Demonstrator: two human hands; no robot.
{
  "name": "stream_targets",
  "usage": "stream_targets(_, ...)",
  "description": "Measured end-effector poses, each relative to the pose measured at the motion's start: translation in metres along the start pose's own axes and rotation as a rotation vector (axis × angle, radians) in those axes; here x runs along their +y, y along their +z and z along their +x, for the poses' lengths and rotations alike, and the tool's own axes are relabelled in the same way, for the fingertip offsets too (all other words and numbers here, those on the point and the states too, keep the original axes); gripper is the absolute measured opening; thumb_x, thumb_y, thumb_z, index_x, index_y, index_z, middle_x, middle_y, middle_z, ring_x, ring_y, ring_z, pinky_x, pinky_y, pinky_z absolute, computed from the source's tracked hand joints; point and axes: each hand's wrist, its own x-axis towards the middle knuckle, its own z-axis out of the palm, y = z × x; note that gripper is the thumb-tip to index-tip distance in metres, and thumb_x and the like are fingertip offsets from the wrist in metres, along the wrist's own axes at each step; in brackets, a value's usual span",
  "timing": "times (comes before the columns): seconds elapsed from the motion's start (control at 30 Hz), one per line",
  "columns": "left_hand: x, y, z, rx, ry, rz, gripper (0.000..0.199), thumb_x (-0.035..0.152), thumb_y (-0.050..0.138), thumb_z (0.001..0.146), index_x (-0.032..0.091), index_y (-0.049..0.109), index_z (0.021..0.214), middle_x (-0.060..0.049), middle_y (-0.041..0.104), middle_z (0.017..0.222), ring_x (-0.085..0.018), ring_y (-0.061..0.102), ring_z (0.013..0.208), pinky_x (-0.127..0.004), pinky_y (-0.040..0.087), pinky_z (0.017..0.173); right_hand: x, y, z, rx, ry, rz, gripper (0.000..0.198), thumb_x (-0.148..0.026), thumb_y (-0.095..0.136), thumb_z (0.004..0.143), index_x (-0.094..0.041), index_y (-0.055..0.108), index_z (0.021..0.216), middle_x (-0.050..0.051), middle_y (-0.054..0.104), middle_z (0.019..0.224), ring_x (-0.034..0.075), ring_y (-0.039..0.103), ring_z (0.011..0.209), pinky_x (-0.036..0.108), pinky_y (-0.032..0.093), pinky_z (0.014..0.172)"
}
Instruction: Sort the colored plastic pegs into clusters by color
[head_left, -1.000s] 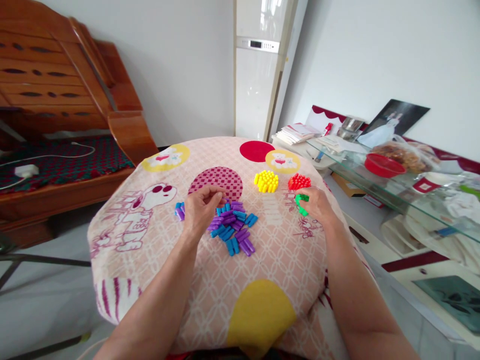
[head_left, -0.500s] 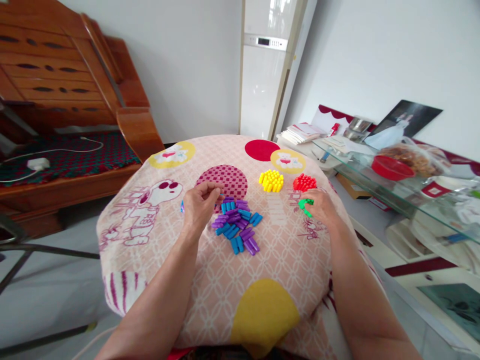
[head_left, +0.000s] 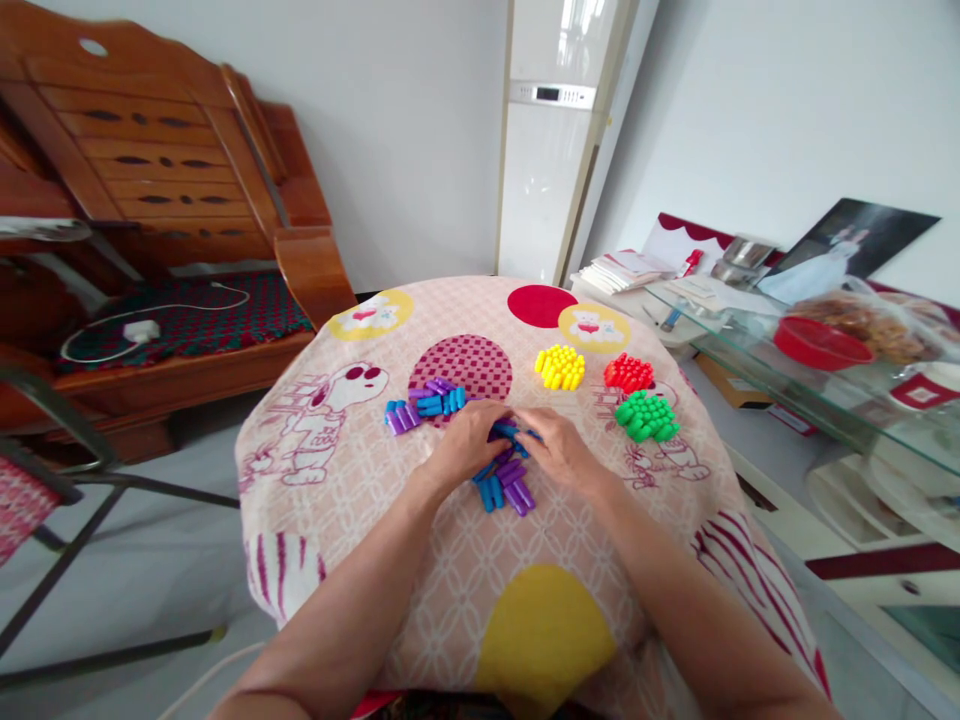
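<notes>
Both hands meet over a pile of small blue and purple plastic sticks [head_left: 514, 488] in the middle of the table. My left hand [head_left: 474, 440] curls round blue sticks at the pile's top, thumb and fingers closed on them. From the right, my right hand [head_left: 561, 448] pinches a blue stick [head_left: 531, 436] at its fingertips. The two hands' fingertips come close together and hide part of the pile. More blue and purple sticks [head_left: 426, 404] lie grouped just left of my left hand. A green heap of sticks [head_left: 646, 416] lies right of my right hand.
Yellow sticks [head_left: 559, 367] and red sticks [head_left: 629, 373] lie in separate heaps farther back on the patterned tablecloth [head_left: 420, 620]. A glass shelf with a red bowl [head_left: 823, 343] stands at the right. A wooden bench [head_left: 300, 270] is at the left.
My right hand has left the green sticks and moved left to the blue and purple pile. My left hand has come right and nearer to it. The view has shifted slightly left.
</notes>
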Motion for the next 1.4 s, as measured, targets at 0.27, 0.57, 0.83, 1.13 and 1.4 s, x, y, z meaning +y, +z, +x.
stream_targets(0.27, -0.024, -0.027, -0.006, 0.127, -0.112, 0.126, 0.034, 0.007, 0.052, 0.067, 0.020, 0.072, 0.091, -0.007, 0.075, 0.101, -0.025, 0.067, 0.103, -0.041, 0.050, 0.100, -0.002, 0.006, -0.001, 0.063, 0.127, 0.007, 0.023, -0.010, 0.063, 0.082, -0.020, 0.073, 0.100, 0.008, 0.075, 0.098, 0.023, 0.069, 0.092, 0.035, 0.054, 0.085)
stream_targets(0.57, -0.043, -0.035, -0.001, 0.330, -0.272, 0.241, 0.025, 0.019, 0.059, 0.078, 0.019, 0.073, 0.099, -0.011, 0.074, 0.106, -0.030, 0.064, 0.109, -0.047, 0.046, 0.104, 0.043, -0.028, -0.007, 0.382, 0.364, -0.050, 0.021, -0.020, 0.062, 0.074, -0.020, 0.073, 0.092, 0.006, 0.077, 0.091, 0.023, 0.071, 0.082, 0.035, 0.056, 0.079)
stream_targets(0.83, -0.061, -0.036, -0.006, 0.353, -0.383, 0.317, 0.034, 0.018, 0.055, 0.078, 0.017, 0.071, 0.108, -0.015, 0.069, 0.111, -0.033, 0.061, 0.111, -0.047, 0.046, 0.102, 0.063, -0.055, -0.024, 0.029, 0.479, -0.421, 0.008, -0.018, 0.068, 0.074, -0.020, 0.075, 0.078, 0.007, 0.074, 0.075, 0.026, 0.070, 0.077, 0.033, 0.052, 0.071)
stream_targets(1.13, -0.064, -0.033, -0.006, 0.235, -0.390, 0.375, 0.043, 0.017, 0.056, 0.078, 0.016, 0.069, 0.119, -0.014, 0.070, 0.118, -0.030, 0.061, 0.116, -0.041, 0.048, 0.102, 0.045, -0.042, -0.014, -0.012, 0.188, -0.314, 0.037, -0.026, 0.056, 0.096, -0.013, 0.064, 0.130, 0.017, 0.072, 0.118, 0.027, 0.066, 0.111, 0.038, 0.048, 0.098)
stream_targets(1.4, -0.051, -0.033, 0.000, 0.117, -0.411, 0.460, 0.032, 0.024, 0.058, 0.086, 0.019, 0.071, 0.115, -0.010, 0.071, 0.120, -0.027, 0.061, 0.119, -0.037, 0.045, 0.107, 0.022, -0.032, -0.009, -0.147, 0.207, -0.468, 0.021, -0.018, 0.067, 0.087, -0.017, 0.070, 0.108, 0.012, 0.072, 0.105, 0.024, 0.062, 0.102, 0.032, 0.045, 0.091)
